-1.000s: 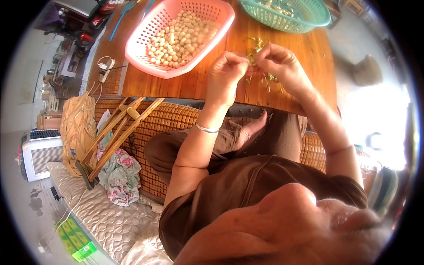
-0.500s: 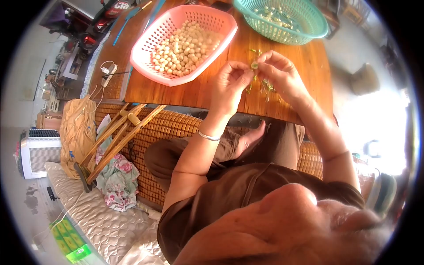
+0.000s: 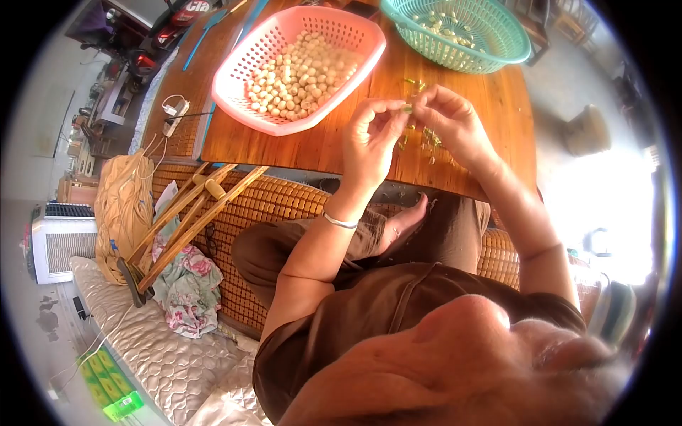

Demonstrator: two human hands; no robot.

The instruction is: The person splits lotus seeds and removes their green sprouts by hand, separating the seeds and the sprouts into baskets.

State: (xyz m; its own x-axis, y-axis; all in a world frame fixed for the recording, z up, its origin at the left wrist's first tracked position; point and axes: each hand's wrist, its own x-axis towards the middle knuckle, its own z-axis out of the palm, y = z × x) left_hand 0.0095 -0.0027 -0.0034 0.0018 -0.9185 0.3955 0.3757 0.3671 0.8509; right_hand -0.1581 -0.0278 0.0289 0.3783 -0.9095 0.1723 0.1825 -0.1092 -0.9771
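Over the wooden table (image 3: 284,153), my left hand (image 3: 373,145) and my right hand (image 3: 455,124) meet with fingers pinched round one small green seed-like piece (image 3: 408,108). Fingertips cover most of it, so its kind is unclear. Just below my right hand lies a scatter of thin green and yellowish scraps (image 3: 430,138). A pink plastic basket (image 3: 234,74), full of round cream-coloured seeds (image 3: 295,89), stands left of my hands. Behind them, a green plastic basket (image 3: 490,62) holds fewer pale seeds (image 3: 449,30).
A power strip (image 3: 175,118) with cords lies left of the table. Wooden crutches (image 3: 192,216) lean at its front left, by a tan bag (image 3: 122,206) and flowered cloth (image 3: 188,287). A stool (image 3: 587,130) stands right of the table.
The small piece was round and plainly visible between my fingertips; now only a sliver shows, as my fingers have closed over it. Both hands stay at nearly the same spot.
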